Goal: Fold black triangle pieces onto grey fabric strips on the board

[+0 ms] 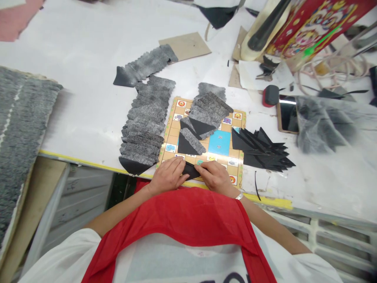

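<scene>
Both hands rest at the near edge of a printed game board (218, 143) on the white table. My left hand (168, 175) and my right hand (216, 176) press and pinch one small black triangular piece (191, 171) between them, fingers closed on it. On the board lies a grey fuzzy triangle piece (191, 142) and behind it a pile of grey and black pieces (206, 112). A fan of plain black triangles (262, 151) lies to the right of my right hand.
A long overlapping row of grey fuzzy pieces (145, 122) runs left of the board. Grey fur fabric (20, 129) hangs at the far left. A phone (287, 116), a red-black tool (270, 95), grey fluff in plastic (324, 122), cardboard (185, 45) and a red printed box (312, 23) sit behind.
</scene>
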{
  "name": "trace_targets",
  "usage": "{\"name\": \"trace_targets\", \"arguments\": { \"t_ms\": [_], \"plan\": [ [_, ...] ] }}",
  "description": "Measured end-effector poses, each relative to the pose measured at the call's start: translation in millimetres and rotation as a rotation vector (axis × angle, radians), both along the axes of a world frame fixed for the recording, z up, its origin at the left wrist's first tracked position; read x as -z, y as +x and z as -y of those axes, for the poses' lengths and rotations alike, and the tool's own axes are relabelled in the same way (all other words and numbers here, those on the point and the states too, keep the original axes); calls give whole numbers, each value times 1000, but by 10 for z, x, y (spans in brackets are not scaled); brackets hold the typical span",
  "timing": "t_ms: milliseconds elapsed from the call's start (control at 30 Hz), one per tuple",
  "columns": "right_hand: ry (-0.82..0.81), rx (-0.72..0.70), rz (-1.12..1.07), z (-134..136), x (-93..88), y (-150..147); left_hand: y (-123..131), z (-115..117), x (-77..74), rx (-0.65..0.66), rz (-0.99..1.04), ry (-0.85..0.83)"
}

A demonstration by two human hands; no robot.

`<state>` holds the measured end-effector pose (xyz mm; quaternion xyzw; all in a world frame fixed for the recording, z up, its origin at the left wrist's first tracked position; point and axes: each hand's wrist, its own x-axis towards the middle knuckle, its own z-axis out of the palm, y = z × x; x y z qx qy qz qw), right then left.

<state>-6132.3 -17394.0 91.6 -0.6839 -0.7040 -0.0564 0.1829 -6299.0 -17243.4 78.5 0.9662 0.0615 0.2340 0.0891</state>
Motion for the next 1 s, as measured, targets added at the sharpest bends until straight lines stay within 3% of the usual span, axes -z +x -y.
{"name": "trace_targets", "arguments": {
  "t_ms": [567, 867, 1000],
  "plan": [
    [-99, -74, 111, 171, -90, -4, -10, 80, -69, -14, -80, 128],
    [-82, -50, 178, 120, -168, -46, -35, 75, -98, -152, -111, 54],
    [-66, -39, 173, 82, -196, -67, 34, 90, -53, 7, -66, 68]
  ]
}}
